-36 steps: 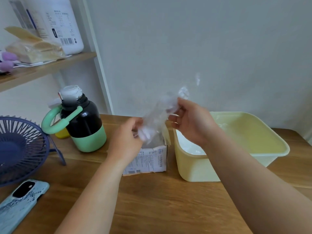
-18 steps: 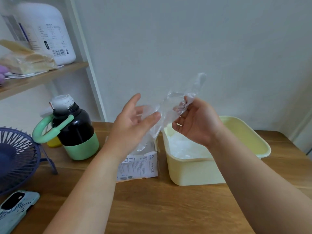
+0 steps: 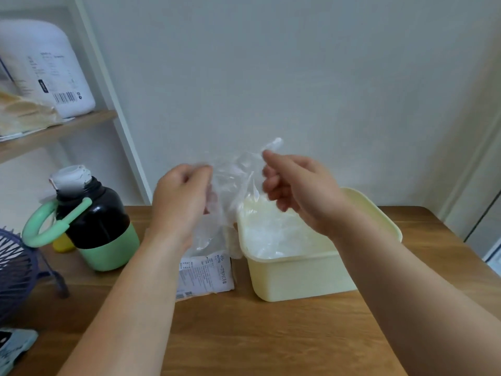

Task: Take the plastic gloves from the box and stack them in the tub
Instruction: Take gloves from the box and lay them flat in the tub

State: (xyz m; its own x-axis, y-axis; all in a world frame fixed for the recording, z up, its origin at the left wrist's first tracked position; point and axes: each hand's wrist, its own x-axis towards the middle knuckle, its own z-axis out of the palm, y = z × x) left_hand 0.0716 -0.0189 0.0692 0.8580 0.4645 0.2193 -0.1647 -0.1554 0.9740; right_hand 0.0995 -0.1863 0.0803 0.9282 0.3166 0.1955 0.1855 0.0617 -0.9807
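A clear plastic glove hangs stretched between my two hands above the table. My left hand grips its left edge with curled fingers. My right hand pinches its upper right end, where a glove finger sticks up. Below, the small white printed glove box stands on the wooden table, with more clear plastic rising from its top. Right of the box is the pale yellow tub, holding several crumpled clear gloves.
A black and green bottle with a mint handle stands left of the box. A dark blue fan and a light blue phone lie at the left edge. A shelf with a white jug is at upper left.
My left hand went from an open palm to gripping the glove's left edge. Both hands have spread the glove wider between them.
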